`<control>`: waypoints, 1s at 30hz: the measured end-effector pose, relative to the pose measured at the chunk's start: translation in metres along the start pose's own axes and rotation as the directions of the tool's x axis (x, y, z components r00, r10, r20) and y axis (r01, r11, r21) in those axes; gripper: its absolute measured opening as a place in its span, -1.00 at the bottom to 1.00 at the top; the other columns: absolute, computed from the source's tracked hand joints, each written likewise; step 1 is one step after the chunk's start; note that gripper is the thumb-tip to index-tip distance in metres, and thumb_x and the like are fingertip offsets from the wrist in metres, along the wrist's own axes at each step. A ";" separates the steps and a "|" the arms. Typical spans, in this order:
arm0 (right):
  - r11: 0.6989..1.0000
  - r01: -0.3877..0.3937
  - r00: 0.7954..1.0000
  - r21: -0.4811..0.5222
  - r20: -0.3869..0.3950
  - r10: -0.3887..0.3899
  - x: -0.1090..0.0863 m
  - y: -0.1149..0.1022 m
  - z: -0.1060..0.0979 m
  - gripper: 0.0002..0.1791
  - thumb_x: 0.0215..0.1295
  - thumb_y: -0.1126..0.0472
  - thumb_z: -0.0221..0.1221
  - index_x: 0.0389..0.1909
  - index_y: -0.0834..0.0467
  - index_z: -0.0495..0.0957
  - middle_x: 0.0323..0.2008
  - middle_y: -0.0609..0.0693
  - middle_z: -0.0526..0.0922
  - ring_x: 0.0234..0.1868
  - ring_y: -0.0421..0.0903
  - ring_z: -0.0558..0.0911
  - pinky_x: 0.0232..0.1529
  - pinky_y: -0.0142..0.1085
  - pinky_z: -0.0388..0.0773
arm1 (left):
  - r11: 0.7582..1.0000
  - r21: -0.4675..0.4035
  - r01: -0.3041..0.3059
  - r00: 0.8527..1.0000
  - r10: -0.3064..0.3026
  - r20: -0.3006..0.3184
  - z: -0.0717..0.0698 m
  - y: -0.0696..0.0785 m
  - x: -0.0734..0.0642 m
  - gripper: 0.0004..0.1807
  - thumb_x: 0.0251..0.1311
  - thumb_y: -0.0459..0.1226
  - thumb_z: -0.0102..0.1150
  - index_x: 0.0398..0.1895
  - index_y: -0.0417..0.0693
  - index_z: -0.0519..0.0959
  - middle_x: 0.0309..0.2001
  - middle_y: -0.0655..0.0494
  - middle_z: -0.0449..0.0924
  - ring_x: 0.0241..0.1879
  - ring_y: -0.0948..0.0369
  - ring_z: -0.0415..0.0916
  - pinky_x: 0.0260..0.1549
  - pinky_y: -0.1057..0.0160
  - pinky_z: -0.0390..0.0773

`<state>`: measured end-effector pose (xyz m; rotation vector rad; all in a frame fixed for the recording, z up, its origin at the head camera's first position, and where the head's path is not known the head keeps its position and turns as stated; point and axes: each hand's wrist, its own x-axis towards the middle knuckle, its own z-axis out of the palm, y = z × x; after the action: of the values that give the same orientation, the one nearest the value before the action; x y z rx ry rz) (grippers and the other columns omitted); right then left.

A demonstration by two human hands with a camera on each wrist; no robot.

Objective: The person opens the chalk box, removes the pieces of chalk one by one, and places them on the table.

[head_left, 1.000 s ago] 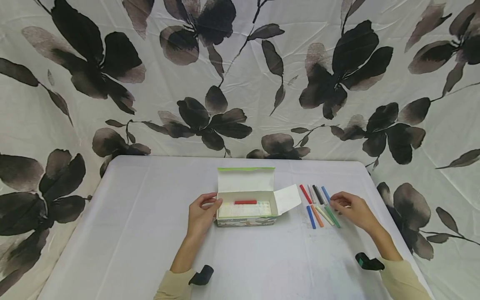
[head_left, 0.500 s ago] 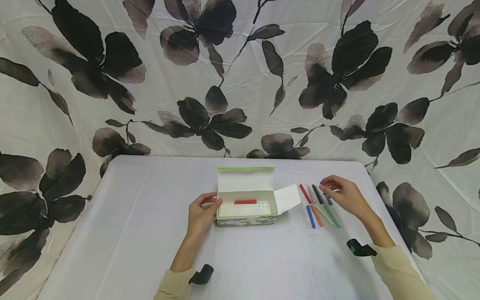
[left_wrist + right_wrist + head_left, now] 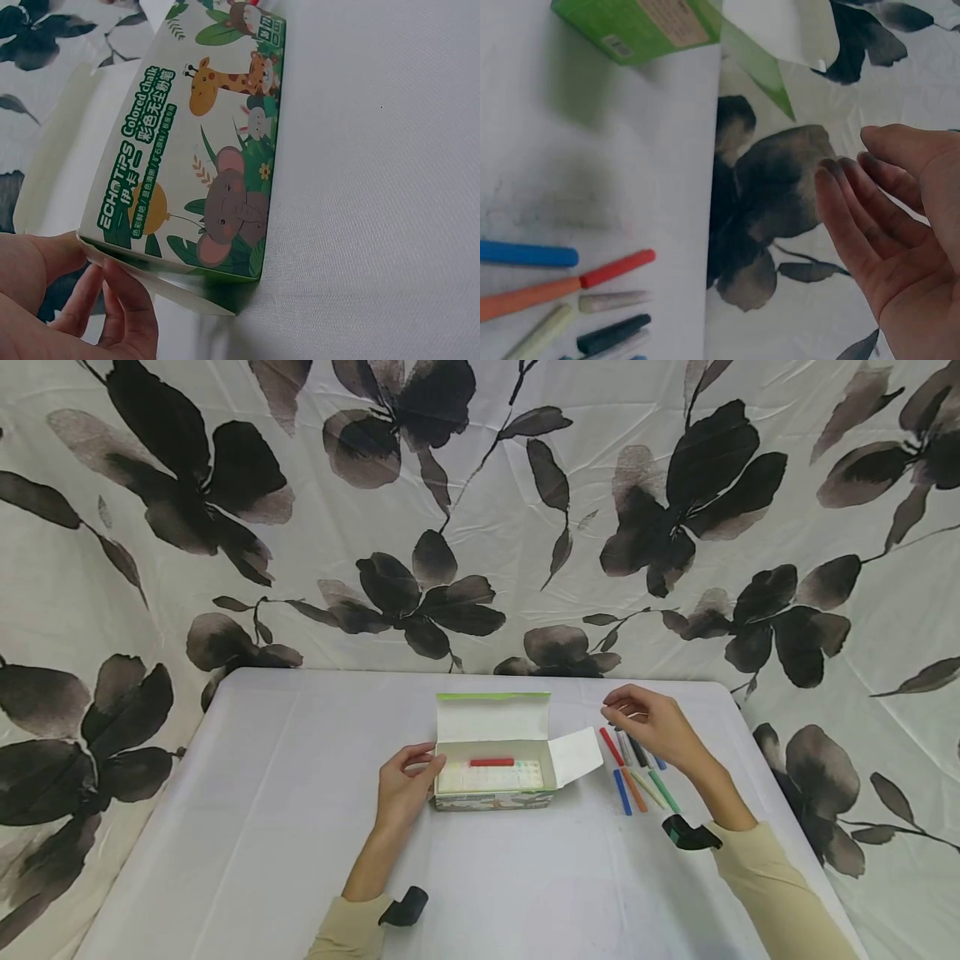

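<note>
A chalk box (image 3: 491, 803) printed with animals stands with its lid raised and a side flap folded out. Inside, a red chalk (image 3: 492, 762) lies on top of rows of pale sticks. My left hand (image 3: 405, 785) holds the box's left end, thumb and fingers at the end flap (image 3: 172, 289) in the left wrist view. My right hand (image 3: 648, 718) is over the far end of the loose chalks, fingers loosely bent, with nothing visible in them. Beneath and beside it lie the red chalk (image 3: 619, 268), black chalk (image 3: 613, 334), blue chalk (image 3: 529, 253) and orange chalk (image 3: 532, 298).
A white-covered table (image 3: 300, 827) carries everything. Behind it hangs a floral cloth (image 3: 525, 527). The box's side flap (image 3: 576, 758) sticks out toward the loose chalks. Yellowish (image 3: 654, 792) and green (image 3: 663, 792) sticks lie in the near row.
My right hand has moved left and away from me, from the right side of the chalks to their far end. A pale stick now shows between the black and blue ones. My left hand stays put.
</note>
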<state>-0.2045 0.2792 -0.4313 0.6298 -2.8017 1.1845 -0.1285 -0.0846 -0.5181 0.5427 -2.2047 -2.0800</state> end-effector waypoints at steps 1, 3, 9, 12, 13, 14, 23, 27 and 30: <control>1.000 0.007 1.000 0.008 0.004 -0.007 0.002 -0.004 0.002 -0.73 0.43 0.23 0.29 0.00 0.34 0.62 -0.15 0.12 0.73 -0.15 0.03 0.72 -0.09 -0.42 0.66 | 1.000 0.001 -0.001 1.000 0.001 0.001 0.000 0.000 0.000 -0.65 0.27 -0.33 0.40 0.10 -0.22 0.65 -0.09 -0.06 0.56 -0.28 0.25 0.57 -0.44 0.41 0.59; 1.000 0.017 1.000 0.023 0.012 -0.017 0.006 -0.011 0.007 -0.73 0.43 0.23 0.29 0.00 0.34 0.62 -0.15 0.12 0.73 -0.14 0.03 0.72 -0.09 -0.35 0.68 | 1.000 0.002 -0.002 1.000 0.002 0.000 0.000 -0.001 0.000 -0.65 0.26 -0.32 0.41 0.09 -0.21 0.66 -0.09 -0.07 0.57 -0.28 0.25 0.57 -0.44 0.41 0.59; 0.996 0.045 0.998 0.081 0.044 -0.049 0.016 -0.028 0.023 -0.75 0.42 0.23 0.30 0.00 0.30 0.64 -0.13 0.09 0.73 -0.13 -0.01 0.71 -0.10 -0.31 0.70 | 1.000 -0.004 0.002 1.000 -0.002 -0.006 -0.001 -0.001 0.000 -0.65 0.26 -0.32 0.42 0.09 -0.20 0.66 -0.08 -0.07 0.57 -0.28 0.24 0.57 -0.45 0.41 0.59; 0.992 0.075 0.995 0.098 0.061 -0.081 0.020 -0.035 0.034 -0.76 0.41 0.25 0.31 -0.01 0.29 0.64 -0.12 0.08 0.73 -0.13 -0.02 0.72 -0.11 -0.26 0.71 | 1.000 -0.006 0.003 1.000 -0.003 -0.009 -0.001 -0.001 0.001 -0.65 0.25 -0.33 0.41 0.09 -0.20 0.66 -0.09 -0.06 0.57 -0.29 0.25 0.58 -0.46 0.42 0.59; 0.991 0.088 0.993 0.104 0.068 -0.095 0.022 -0.037 0.038 -0.76 0.40 0.27 0.32 -0.01 0.30 0.64 -0.12 0.09 0.73 -0.13 -0.01 0.72 -0.11 -0.25 0.71 | 1.000 -0.009 0.002 1.000 -0.002 -0.009 -0.001 -0.001 0.001 -0.65 0.25 -0.33 0.41 0.09 -0.21 0.66 -0.09 -0.06 0.57 -0.29 0.26 0.58 -0.46 0.42 0.58; 0.989 0.104 0.991 0.105 0.075 -0.112 0.023 -0.039 0.042 -0.76 0.39 0.27 0.32 -0.01 0.31 0.64 -0.11 0.09 0.73 -0.14 -0.01 0.72 -0.12 -0.23 0.72 | 1.000 -0.012 0.001 1.000 -0.001 -0.008 -0.001 -0.001 0.001 -0.65 0.25 -0.34 0.41 0.09 -0.21 0.66 -0.10 -0.06 0.57 -0.29 0.26 0.58 -0.47 0.42 0.58; 0.969 0.211 0.958 0.130 0.172 -0.232 0.030 -0.048 0.081 -0.76 0.36 0.32 0.33 -0.02 0.33 0.64 -0.13 0.12 0.74 -0.16 0.00 0.75 -0.12 -0.20 0.72 | 1.000 -0.015 -0.008 1.000 0.008 -0.003 -0.002 0.000 0.000 -0.64 0.26 -0.35 0.40 0.10 -0.26 0.65 -0.11 -0.06 0.57 -0.31 0.25 0.57 -0.48 0.42 0.58; 0.967 0.220 0.946 0.126 0.217 -0.243 0.029 -0.049 0.095 -0.78 0.35 0.35 0.33 -0.04 0.33 0.63 -0.14 0.12 0.74 -0.16 -0.01 0.74 -0.12 -0.21 0.72 | 1.000 -0.017 -0.010 1.000 0.010 -0.008 -0.001 0.000 -0.001 -0.65 0.26 -0.35 0.41 0.08 -0.28 0.65 -0.12 -0.07 0.58 -0.31 0.24 0.56 -0.49 0.42 0.57; 0.971 0.212 0.937 0.109 0.258 -0.233 0.029 -0.049 0.104 -0.77 0.34 0.37 0.33 -0.03 0.34 0.63 -0.14 0.14 0.74 -0.16 -0.04 0.73 -0.12 -0.22 0.71 | 1.000 -0.017 -0.010 1.000 0.010 -0.010 -0.001 0.001 -0.001 -0.65 0.26 -0.34 0.41 0.08 -0.28 0.65 -0.11 -0.09 0.58 -0.32 0.25 0.56 -0.50 0.43 0.56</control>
<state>-0.1994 0.1659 -0.4667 1.1642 -2.8006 1.2544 -0.1274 -0.0850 -0.5174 0.5382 -2.1783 -2.0844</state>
